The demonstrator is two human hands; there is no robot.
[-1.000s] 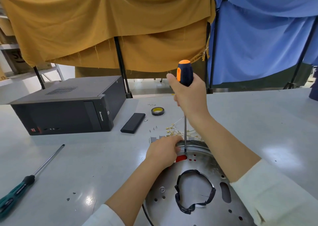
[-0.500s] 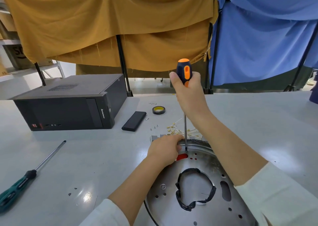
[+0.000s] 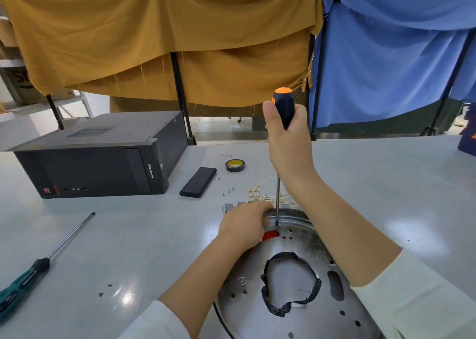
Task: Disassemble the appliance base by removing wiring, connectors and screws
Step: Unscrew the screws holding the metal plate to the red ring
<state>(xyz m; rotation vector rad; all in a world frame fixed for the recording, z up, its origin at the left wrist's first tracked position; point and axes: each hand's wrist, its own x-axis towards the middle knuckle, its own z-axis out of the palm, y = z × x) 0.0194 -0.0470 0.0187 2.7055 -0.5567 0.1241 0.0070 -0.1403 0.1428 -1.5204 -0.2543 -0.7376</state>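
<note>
While the base (image 3: pixel 296 300), a round metal plate, lies flat on the desk (image 3: pixel 128 235) just before the person, the right hand (image 3: pixel 288 142) has its grip curled round the handle of a screwdriver (image 3: pixel 283 109), thumb up along the side. The shaft stands upright with its tip set down near the plate's far rim, evidently on a screw, though the screw itself is too small to make out. The upright hold appears meant to keep the tip seated under downward pressure. The left hand (image 3: pixel 243 226) rests on the far-left rim, fingers curled over the edge beside the tip, in my judgement to stop the plate turning with the tool. Loose screws (image 3: pixel 228 191) and a bundle of wires (image 3: pixel 265 197) lie on the desk just beyond the plate, apparently set aside. A second screwdriver (image 3: pixel 38 266) lies well to the left, out of use. A computer case (image 3: pixel 98 158), a black bar (image 3: pixel 198 182) and a tape roll (image 3: pixel 235 165) sit farther back.
</note>
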